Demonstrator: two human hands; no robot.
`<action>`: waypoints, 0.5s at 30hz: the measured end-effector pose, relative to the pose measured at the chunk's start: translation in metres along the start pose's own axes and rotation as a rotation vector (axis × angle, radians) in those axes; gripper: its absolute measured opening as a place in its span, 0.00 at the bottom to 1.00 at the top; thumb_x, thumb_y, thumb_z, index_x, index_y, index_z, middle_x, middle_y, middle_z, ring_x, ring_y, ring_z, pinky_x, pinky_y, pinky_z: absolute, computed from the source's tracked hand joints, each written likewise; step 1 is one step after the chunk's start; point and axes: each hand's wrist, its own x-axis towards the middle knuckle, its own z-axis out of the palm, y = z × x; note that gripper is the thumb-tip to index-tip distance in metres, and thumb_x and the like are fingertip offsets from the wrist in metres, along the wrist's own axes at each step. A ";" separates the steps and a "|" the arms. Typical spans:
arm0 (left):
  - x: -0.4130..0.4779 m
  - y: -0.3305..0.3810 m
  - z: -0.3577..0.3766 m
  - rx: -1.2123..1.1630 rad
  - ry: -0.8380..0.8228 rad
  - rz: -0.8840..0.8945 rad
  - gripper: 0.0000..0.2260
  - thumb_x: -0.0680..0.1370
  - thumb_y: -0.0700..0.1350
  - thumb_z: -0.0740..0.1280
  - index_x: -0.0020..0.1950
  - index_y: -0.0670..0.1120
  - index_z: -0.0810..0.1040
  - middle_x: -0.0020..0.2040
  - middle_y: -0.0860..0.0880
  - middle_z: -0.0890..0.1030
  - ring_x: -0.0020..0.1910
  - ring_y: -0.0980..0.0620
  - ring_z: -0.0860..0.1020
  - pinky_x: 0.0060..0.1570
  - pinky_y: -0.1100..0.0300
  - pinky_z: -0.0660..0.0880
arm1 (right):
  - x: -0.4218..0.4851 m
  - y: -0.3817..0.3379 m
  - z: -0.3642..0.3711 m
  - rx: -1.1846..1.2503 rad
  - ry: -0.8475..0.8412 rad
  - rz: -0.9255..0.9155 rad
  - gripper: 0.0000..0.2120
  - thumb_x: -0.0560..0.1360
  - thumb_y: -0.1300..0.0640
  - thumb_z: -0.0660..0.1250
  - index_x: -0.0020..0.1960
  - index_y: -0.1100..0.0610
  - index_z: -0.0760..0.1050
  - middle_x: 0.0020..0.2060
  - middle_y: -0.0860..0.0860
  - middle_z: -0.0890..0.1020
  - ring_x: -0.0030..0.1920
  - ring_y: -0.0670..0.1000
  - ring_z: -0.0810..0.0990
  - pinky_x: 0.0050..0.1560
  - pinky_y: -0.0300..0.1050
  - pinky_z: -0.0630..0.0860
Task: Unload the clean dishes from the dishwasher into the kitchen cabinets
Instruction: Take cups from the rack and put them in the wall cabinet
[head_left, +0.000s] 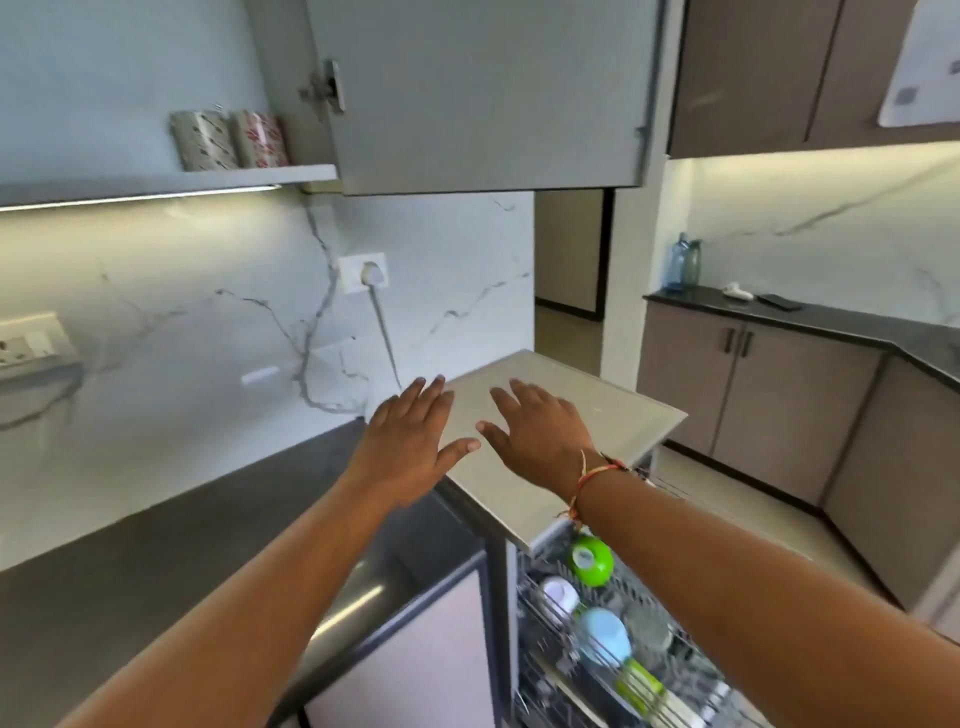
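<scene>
Both grips are stretched forward, palms down, with fingers straight and spread wide, and nothing is held in either. The left grip and the right grip are seen side by side over a pale slab, thumbs turned toward each other but apart; whether the slab is touched cannot be told. A red and yellow thread is worn round the right wrist. Below the right forearm, under the near edge of the slab, the rack is seen pulled out, and the dishes are still in it: a green cup nearest the wrist, then a white cup, a blue cup and a glass, partly covered by the arm. Straight above the grips an open cabinet door hangs, its hinge shown on the left edge. Up and left of the left grip, two tins are stood on a shelf. Beyond the left grip a plug is seated in a wall socket, its cable running down toward the fingertips. A dark worktop lies under and left of the left arm. Far to the right of the right grip, bottles are stood on another dark worktop.
</scene>
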 end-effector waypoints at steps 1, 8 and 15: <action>-0.007 0.022 0.012 -0.019 -0.026 0.008 0.41 0.74 0.72 0.37 0.80 0.49 0.53 0.81 0.51 0.50 0.79 0.49 0.47 0.76 0.47 0.50 | -0.022 0.016 0.010 0.011 -0.027 0.024 0.30 0.80 0.34 0.48 0.77 0.48 0.58 0.78 0.53 0.61 0.76 0.57 0.61 0.73 0.58 0.62; -0.064 0.204 0.086 -0.181 -0.268 0.085 0.40 0.74 0.72 0.38 0.80 0.50 0.53 0.81 0.51 0.51 0.79 0.49 0.48 0.76 0.48 0.50 | -0.196 0.138 0.056 0.073 -0.227 0.245 0.31 0.79 0.34 0.50 0.77 0.48 0.59 0.77 0.52 0.62 0.75 0.57 0.62 0.72 0.59 0.63; -0.092 0.303 0.125 -0.236 -0.413 0.155 0.37 0.78 0.70 0.45 0.79 0.48 0.55 0.80 0.48 0.54 0.78 0.47 0.53 0.75 0.44 0.55 | -0.300 0.209 0.070 0.149 -0.264 0.429 0.31 0.79 0.34 0.50 0.77 0.47 0.57 0.77 0.53 0.63 0.75 0.57 0.63 0.72 0.59 0.63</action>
